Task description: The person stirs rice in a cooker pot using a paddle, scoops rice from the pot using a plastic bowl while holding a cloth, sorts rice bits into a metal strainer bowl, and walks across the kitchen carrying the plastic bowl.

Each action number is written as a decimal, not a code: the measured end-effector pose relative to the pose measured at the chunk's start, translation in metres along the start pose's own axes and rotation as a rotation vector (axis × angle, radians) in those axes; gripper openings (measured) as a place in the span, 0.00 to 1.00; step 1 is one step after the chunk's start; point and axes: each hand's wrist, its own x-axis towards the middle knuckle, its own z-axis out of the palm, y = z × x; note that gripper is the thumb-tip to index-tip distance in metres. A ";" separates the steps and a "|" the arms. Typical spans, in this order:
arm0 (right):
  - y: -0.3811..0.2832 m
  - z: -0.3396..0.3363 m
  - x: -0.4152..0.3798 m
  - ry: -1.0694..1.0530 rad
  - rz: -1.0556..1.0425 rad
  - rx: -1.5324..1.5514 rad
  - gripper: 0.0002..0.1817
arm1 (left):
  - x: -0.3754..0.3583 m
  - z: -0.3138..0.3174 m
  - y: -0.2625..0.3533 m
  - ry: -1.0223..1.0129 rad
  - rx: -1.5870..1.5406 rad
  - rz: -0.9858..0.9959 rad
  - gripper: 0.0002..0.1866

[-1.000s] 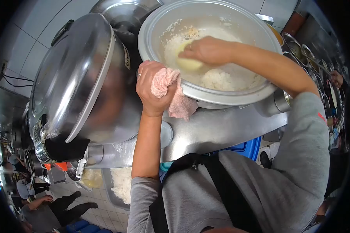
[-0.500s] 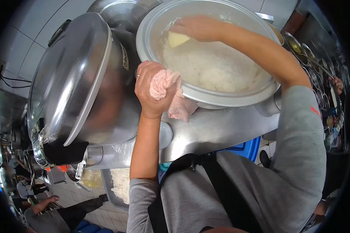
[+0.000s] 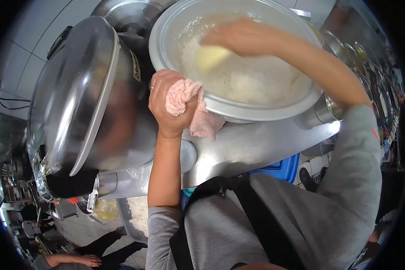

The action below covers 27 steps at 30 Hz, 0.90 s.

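One cloth (image 3: pixel 181 97) in left hand (image 3: pixel 163 100), rice pot (image 3: pixel 245 109)

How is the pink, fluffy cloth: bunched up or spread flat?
Bunched up: the pink, fluffy cloth is gathered in the left hand, one end loose beside the round metal pot.

Bright middle, dark curved rim

Light is bright across the middle; white glare streaks the shiny lid (image 3: pixel 72 121) at left and the near surface (image 3: pixel 211 162); motion smears the right hand (image 3: pixel 238 38) and yellow tool (image 3: pixel 213 59); the rice (image 3: pixel 249 87) looks soft and hazy; the left hand (image 3: pixel 163 109) is crisper; wide-angle distortion bends the edges; corners fall black.
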 end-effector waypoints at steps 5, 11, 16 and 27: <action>0.018 0.073 0.053 0.028 0.039 0.125 0.22 | 0.000 -0.001 -0.003 -0.013 0.007 -0.006 0.14; -0.050 -0.002 -0.044 -0.293 -0.134 0.181 0.25 | -0.002 -0.001 0.000 0.014 -0.004 -0.026 0.13; -0.041 -0.047 -0.080 -0.347 -0.083 0.232 0.25 | 0.000 0.001 0.004 0.014 -0.006 -0.039 0.13; 0.030 0.017 -0.043 -0.215 0.195 -0.024 0.37 | -0.002 -0.001 0.000 -0.006 0.082 -0.011 0.12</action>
